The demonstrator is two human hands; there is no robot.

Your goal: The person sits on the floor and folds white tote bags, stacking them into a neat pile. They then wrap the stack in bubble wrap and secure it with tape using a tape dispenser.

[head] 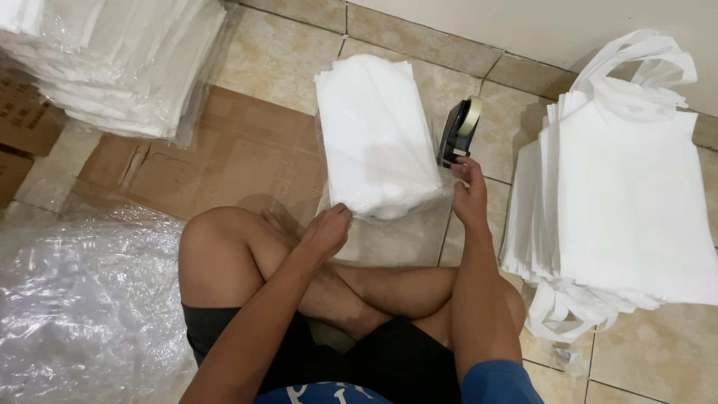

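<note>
Head view, your left hand (327, 229): curled shut, pinching the near edge of the clear plastic-wrapped bundle of white fabric bags (376, 135); the fingertips are hidden underneath.
Bundle: flat on the beige tiled floor (277, 60), at 12 o'clock from your crossed legs.
Your right hand (470, 196): partly curled at the bundle's 3 o'clock corner, fingertips touching the black tape dispenser (458, 132); whether it grips, you cannot tell.
Loose stack of white handled bags (628, 202): at 3 o'clock, cut off by the frame.
Crumpled clear plastic sheet (82, 299): at 9 o'clock.
</note>
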